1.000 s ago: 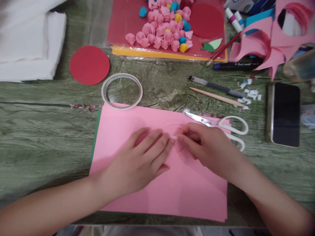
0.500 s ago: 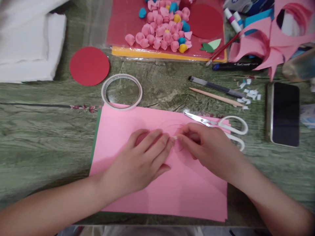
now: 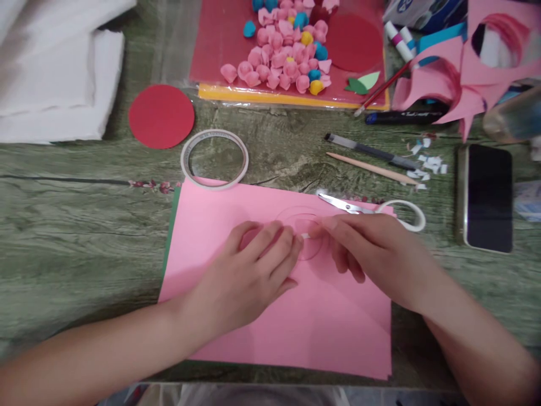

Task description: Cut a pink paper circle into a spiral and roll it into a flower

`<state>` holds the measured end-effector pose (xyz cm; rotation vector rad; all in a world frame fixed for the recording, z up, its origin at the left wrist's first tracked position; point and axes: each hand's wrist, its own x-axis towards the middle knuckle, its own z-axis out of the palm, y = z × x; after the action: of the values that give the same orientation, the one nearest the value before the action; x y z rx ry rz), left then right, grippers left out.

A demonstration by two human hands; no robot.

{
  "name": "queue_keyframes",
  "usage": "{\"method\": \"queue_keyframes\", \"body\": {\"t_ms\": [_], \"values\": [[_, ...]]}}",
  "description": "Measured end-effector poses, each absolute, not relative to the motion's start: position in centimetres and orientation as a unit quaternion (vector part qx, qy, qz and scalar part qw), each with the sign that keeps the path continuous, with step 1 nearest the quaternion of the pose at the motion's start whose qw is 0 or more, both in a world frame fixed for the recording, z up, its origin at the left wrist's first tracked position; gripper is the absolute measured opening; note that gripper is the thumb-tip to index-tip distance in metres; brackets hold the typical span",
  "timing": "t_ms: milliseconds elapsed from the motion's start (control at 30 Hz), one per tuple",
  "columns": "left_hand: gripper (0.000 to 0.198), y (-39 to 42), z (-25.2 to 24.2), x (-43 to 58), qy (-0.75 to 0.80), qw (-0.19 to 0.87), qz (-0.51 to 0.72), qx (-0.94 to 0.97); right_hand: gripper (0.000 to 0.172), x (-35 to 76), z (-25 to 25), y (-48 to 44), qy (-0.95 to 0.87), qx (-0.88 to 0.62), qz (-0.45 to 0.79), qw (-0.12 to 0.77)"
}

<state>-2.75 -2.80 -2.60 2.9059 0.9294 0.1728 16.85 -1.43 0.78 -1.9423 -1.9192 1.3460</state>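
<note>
Plastic sleeve [image 3: 175, 56] holds red sheet [image 3: 220, 39]; left hand [image 3: 256, 270], unclenched, rests on circle-marked pink paper [image 3: 313, 327] near worktop [image 3: 84, 242] edge (right hand [image 3: 374, 245] grip unclear).

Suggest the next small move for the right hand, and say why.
I'd probably have the right hand press the small white piece with a fingertip: the piece shows beside the left hand's fingertips, the right fingers are close by, and the left hand lies over the pink paper, so it could steady the sheet.
</note>
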Motion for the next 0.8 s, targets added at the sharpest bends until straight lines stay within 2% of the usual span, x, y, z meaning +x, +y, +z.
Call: {"method": "queue_keyframes", "body": {"t_ms": [133,333,433,533,633,800], "values": [[0.044,-2.9,-2.7,-2.6,0.306,0.037,0.062,0.949,0.048,17.0,1.5,-1.6,-0.653,-0.637,0.406,0.040],[0.042,-2.8,-2.5,-2.3,0.307,0.027,0.062,0.949,0.028,17.8,3.6,-3.1,-0.688,-0.633,0.347,0.072],[0.040,-2.8,-2.6,-2.3,0.303,0.016,0.062,0.951,0.031,17.3,3.0,-4.1,-0.757,-0.591,0.278,0.010],[0.040,-2.8,-2.7,-2.3,0.299,0.007,0.062,0.952,0.044,16.5,1.7,-4.9,-0.816,-0.549,0.167,-0.063],[0.040,-2.9,-2.7,-2.3,0.299,0.002,0.064,0.952,0.053,15.8,1.0,-5.4,-0.841,-0.526,0.076,-0.100],[0.039,-3.0,-2.6,-2.3,0.298,0.000,0.063,0.952,0.045,14.9,1.2,-5.6,-0.848,-0.520,-0.013,-0.103]]}}
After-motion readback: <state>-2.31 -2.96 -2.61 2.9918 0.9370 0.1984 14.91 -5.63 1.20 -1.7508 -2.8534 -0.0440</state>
